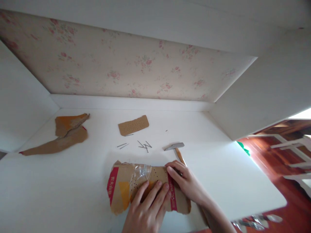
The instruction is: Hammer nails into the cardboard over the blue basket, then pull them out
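Observation:
A torn piece of brown cardboard (121,189) with red and yellow print, clear tape and many small holes lies on the white desk (73,181) in front of me. My left hand (148,207) rests flat on it with fingers stretched out. My right hand (186,181) sits at the cardboard's right edge, fingers curled onto it. A hammer (175,148) with a wooden handle lies just beyond my right hand. Several loose nails (145,145) lie scattered behind the cardboard.
A small perforated cardboard piece (133,125) lies further back. A long torn cardboard scrap (62,136) lies at the far left. Floral wallpaper (126,71) backs the desk, white panels flank it. The desk's right edge drops to a reddish floor (279,181).

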`<action>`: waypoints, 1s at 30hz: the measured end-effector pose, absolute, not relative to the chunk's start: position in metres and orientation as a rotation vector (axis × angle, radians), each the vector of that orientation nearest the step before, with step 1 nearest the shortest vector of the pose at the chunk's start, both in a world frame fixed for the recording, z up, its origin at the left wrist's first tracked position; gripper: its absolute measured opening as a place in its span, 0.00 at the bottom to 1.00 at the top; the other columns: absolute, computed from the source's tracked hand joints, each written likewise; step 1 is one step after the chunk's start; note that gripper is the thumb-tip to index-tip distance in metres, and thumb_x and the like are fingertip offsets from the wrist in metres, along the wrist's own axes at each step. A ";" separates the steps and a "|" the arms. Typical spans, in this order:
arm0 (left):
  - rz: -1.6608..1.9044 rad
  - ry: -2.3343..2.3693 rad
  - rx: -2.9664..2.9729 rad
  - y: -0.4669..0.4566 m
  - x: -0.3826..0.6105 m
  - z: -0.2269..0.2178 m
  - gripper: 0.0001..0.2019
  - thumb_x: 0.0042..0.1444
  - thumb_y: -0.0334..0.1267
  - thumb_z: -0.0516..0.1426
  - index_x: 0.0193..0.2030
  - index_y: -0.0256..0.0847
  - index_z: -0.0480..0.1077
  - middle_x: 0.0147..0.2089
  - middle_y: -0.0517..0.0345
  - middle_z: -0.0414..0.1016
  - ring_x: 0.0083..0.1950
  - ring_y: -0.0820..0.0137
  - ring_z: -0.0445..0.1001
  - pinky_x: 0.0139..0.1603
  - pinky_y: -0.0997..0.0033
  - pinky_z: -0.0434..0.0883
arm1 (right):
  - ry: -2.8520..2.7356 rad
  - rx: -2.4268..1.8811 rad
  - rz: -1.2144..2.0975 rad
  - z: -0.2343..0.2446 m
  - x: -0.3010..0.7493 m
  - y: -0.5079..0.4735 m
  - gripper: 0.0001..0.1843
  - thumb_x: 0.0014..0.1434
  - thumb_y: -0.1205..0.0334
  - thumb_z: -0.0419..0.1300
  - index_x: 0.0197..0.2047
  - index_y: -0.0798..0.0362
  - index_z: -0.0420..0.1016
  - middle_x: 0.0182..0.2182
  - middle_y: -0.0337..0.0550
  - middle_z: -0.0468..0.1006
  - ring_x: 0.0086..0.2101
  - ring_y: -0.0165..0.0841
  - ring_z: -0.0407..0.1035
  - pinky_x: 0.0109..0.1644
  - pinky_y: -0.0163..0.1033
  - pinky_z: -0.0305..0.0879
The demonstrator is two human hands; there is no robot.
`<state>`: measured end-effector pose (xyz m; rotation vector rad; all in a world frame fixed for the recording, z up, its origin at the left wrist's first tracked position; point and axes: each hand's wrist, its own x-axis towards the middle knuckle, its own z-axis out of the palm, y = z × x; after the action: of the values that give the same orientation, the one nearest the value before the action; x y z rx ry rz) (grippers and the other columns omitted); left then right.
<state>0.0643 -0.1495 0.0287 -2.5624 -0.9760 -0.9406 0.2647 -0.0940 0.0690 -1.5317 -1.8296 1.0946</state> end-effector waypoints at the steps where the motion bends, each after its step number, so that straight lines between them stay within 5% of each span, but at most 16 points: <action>1: -0.941 -0.984 -2.552 -0.149 0.065 0.028 0.18 0.69 0.32 0.47 0.51 0.41 0.79 0.61 0.58 0.77 0.63 0.66 0.69 0.76 0.53 0.46 | -1.817 -1.548 1.043 0.071 0.266 -0.093 0.17 0.73 0.51 0.51 0.43 0.48 0.77 0.40 0.40 0.78 0.42 0.35 0.73 0.49 0.39 0.67; 10: -0.996 -0.977 -2.492 -0.144 0.070 0.026 0.19 0.69 0.31 0.47 0.53 0.40 0.79 0.61 0.56 0.77 0.62 0.65 0.70 0.75 0.54 0.47 | -2.113 -1.648 0.689 0.091 0.246 -0.025 0.10 0.71 0.59 0.57 0.44 0.53 0.77 0.37 0.40 0.81 0.37 0.34 0.76 0.45 0.44 0.73; 17: -1.012 -0.999 -2.493 -0.145 0.071 0.026 0.18 0.69 0.33 0.48 0.51 0.42 0.79 0.58 0.59 0.79 0.59 0.67 0.72 0.75 0.56 0.46 | -2.606 -1.666 0.664 0.059 0.210 0.044 0.14 0.68 0.57 0.62 0.55 0.52 0.75 0.53 0.46 0.78 0.46 0.39 0.76 0.50 0.51 0.75; 30: -0.999 -1.044 -2.553 -0.146 0.070 0.025 0.15 0.66 0.44 0.55 0.51 0.43 0.78 0.59 0.59 0.79 0.60 0.68 0.71 0.75 0.58 0.45 | -2.770 -1.635 0.562 0.038 0.210 0.044 0.14 0.69 0.57 0.62 0.56 0.52 0.75 0.54 0.47 0.77 0.48 0.40 0.76 0.51 0.52 0.75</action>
<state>0.0696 -0.1457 0.0251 -2.5529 -1.0438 -0.9992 0.2101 0.0438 0.0383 -1.6348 -2.7704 0.5621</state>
